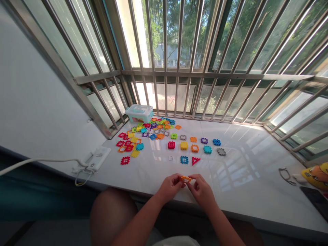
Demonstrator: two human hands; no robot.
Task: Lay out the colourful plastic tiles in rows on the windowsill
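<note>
Between my two hands is an orange interlocking building tile [186, 179] with a pale centre, held just above the near edge of the white ledge. My left hand [171, 186] pinches its left side, and my right hand [201, 189] grips its right side. Beyond them lie a white square piece [171, 158], a blue window tile [184, 160] and a red triangle tile [196, 160]. Farther back, rows of tiles in separate colours include a red stack [171, 145], a yellow stack [183, 146] and an orange stack [194, 148].
A mixed heap of tiles [153, 128] spreads over the back left, near a lidded clear box [139, 113]. At left lies a power strip [98, 159] with a white cable. Glasses [287, 176] and a dark phone-like slab [315, 201] are at right. Metal bars [165, 73] line the windows.
</note>
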